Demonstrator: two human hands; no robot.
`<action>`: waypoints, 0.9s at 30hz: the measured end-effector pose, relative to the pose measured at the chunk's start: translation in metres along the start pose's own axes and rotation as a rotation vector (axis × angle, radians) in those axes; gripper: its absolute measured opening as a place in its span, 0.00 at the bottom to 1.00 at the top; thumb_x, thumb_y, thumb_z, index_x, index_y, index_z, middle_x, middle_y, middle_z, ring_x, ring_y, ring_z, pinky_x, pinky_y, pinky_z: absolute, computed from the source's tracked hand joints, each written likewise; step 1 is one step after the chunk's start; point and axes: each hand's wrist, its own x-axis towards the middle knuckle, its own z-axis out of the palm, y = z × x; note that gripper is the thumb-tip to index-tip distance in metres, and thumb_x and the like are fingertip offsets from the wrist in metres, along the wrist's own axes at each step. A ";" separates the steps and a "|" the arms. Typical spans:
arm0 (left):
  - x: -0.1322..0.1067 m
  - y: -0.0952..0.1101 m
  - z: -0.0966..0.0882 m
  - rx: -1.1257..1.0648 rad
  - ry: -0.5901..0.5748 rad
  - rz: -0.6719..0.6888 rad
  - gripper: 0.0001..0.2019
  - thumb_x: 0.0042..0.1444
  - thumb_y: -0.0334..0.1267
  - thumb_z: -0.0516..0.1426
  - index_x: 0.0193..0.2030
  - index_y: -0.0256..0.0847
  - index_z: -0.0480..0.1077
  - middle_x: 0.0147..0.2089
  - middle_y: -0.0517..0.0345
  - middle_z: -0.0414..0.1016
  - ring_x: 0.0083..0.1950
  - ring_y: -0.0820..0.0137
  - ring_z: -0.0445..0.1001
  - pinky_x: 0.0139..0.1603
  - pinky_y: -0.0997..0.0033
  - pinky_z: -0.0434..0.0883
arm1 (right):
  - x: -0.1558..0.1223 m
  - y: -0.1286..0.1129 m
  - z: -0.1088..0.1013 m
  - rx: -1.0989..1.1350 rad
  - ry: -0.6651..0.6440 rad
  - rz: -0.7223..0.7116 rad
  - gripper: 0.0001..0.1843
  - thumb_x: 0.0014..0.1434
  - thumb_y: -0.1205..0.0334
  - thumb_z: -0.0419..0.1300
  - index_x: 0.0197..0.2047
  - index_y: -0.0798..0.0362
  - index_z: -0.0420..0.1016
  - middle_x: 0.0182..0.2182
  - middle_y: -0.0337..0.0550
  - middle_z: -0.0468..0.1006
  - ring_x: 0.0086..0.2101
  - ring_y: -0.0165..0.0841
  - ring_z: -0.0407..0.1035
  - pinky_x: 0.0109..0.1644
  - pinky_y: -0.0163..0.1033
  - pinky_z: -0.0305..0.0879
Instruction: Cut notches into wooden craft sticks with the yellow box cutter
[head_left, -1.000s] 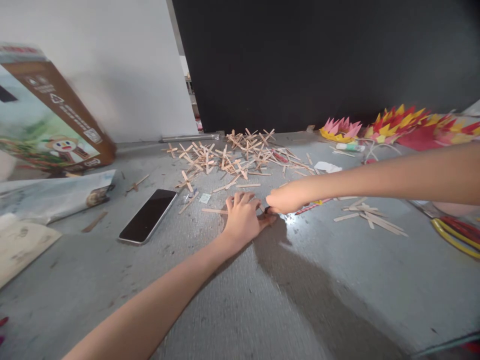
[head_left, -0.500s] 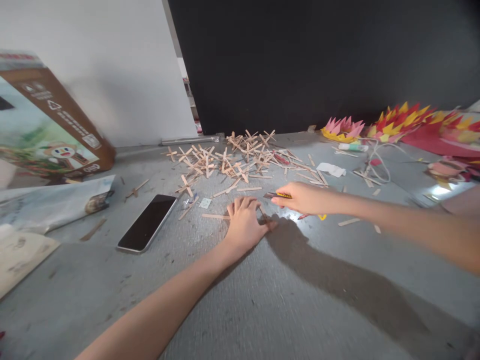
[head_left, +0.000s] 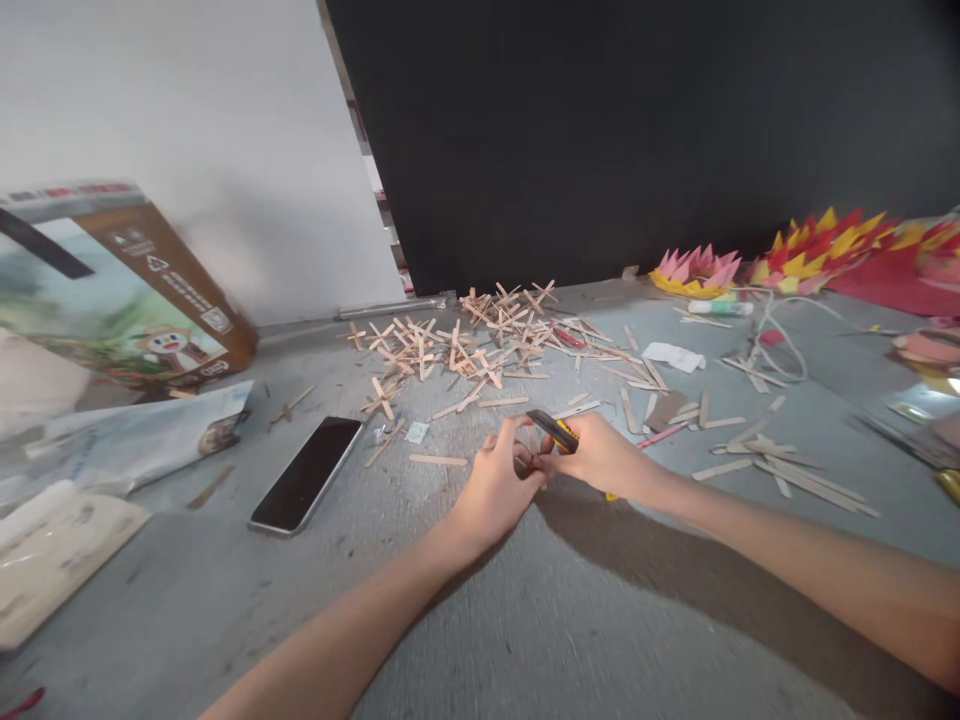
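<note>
My left hand is low over the grey surface, its thumb and fingers closed on a wooden craft stick, mostly hidden by the fingers. Gripped in my right hand is a black and yellow utility knife, angled up to the left. The fingertips of both hands meet around the stick; whether the blade touches it I cannot tell. Behind them lies a pile of craft sticks, many joined into crosses. A single flat stick is just left of my left hand.
A phone lies to the left, near a printed carton and plastic packets. Loose sticks and scissors are at the right. Farther back are a white cable, a glue stick and paper crowns.
My right hand has moved in with the knife to meet my left hand at the stick. The view has shifted slightly, and the loose sticks at the right now show.
</note>
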 end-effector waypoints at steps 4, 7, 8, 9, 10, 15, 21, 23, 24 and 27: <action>0.000 0.000 -0.001 -0.076 0.047 0.006 0.29 0.57 0.29 0.63 0.64 0.49 0.65 0.34 0.67 0.81 0.40 0.69 0.81 0.49 0.68 0.71 | -0.002 -0.004 0.002 0.040 -0.014 -0.049 0.11 0.59 0.54 0.66 0.33 0.53 0.79 0.26 0.38 0.77 0.29 0.32 0.67 0.33 0.36 0.58; 0.001 -0.001 0.000 -0.113 0.076 0.021 0.29 0.58 0.31 0.65 0.65 0.49 0.65 0.34 0.67 0.81 0.42 0.69 0.82 0.53 0.68 0.72 | -0.006 -0.005 0.002 0.108 0.000 -0.059 0.13 0.62 0.55 0.63 0.30 0.53 0.77 0.25 0.38 0.75 0.28 0.31 0.66 0.32 0.37 0.57; 0.002 -0.001 0.001 -0.119 0.086 0.027 0.29 0.57 0.31 0.66 0.65 0.49 0.65 0.34 0.67 0.81 0.44 0.69 0.82 0.55 0.67 0.71 | -0.006 -0.005 0.001 0.121 0.030 -0.036 0.14 0.63 0.54 0.62 0.29 0.53 0.77 0.23 0.37 0.73 0.26 0.30 0.64 0.31 0.37 0.56; 0.002 -0.001 0.001 -0.120 0.095 0.031 0.29 0.57 0.32 0.66 0.65 0.48 0.65 0.34 0.66 0.81 0.45 0.68 0.82 0.57 0.66 0.71 | -0.007 -0.004 0.001 0.133 0.063 -0.006 0.16 0.64 0.52 0.61 0.30 0.53 0.77 0.20 0.36 0.70 0.23 0.30 0.62 0.29 0.37 0.54; 0.002 0.000 0.001 -0.117 0.102 0.034 0.29 0.57 0.33 0.67 0.64 0.48 0.65 0.34 0.66 0.81 0.45 0.67 0.82 0.58 0.65 0.71 | -0.007 -0.004 0.000 0.149 0.095 0.026 0.17 0.66 0.50 0.59 0.32 0.53 0.77 0.18 0.34 0.66 0.21 0.29 0.59 0.27 0.37 0.52; 0.001 0.002 0.000 -0.114 0.116 0.031 0.30 0.57 0.35 0.67 0.64 0.48 0.65 0.33 0.65 0.80 0.43 0.66 0.82 0.58 0.62 0.72 | -0.005 -0.007 -0.007 0.205 0.063 0.089 0.20 0.66 0.43 0.62 0.41 0.54 0.79 0.14 0.31 0.63 0.16 0.28 0.57 0.23 0.36 0.50; 0.002 0.001 -0.001 -0.134 0.109 0.045 0.29 0.58 0.34 0.66 0.66 0.46 0.65 0.34 0.64 0.81 0.44 0.67 0.83 0.59 0.61 0.72 | -0.005 -0.010 -0.006 0.174 -0.023 0.056 0.15 0.61 0.49 0.67 0.37 0.54 0.79 0.20 0.36 0.73 0.18 0.26 0.60 0.24 0.35 0.52; 0.003 0.002 -0.002 -0.139 0.097 0.027 0.30 0.59 0.36 0.66 0.67 0.46 0.65 0.34 0.63 0.81 0.43 0.67 0.82 0.58 0.61 0.72 | -0.006 -0.008 -0.006 0.191 0.020 0.080 0.17 0.65 0.48 0.62 0.36 0.54 0.78 0.15 0.34 0.67 0.17 0.27 0.58 0.23 0.36 0.51; 0.003 0.002 -0.002 -0.147 0.089 0.016 0.30 0.59 0.37 0.66 0.68 0.45 0.66 0.35 0.63 0.81 0.41 0.67 0.82 0.57 0.62 0.72 | -0.005 -0.008 -0.006 0.202 0.041 0.093 0.18 0.67 0.47 0.60 0.36 0.54 0.78 0.13 0.33 0.64 0.16 0.28 0.58 0.22 0.36 0.51; 0.003 0.002 -0.004 -0.200 0.061 0.006 0.30 0.60 0.39 0.66 0.69 0.46 0.67 0.35 0.62 0.81 0.39 0.68 0.81 0.52 0.65 0.73 | -0.004 -0.009 -0.009 0.214 0.077 0.097 0.21 0.68 0.43 0.59 0.39 0.54 0.77 0.12 0.32 0.63 0.15 0.29 0.59 0.22 0.36 0.54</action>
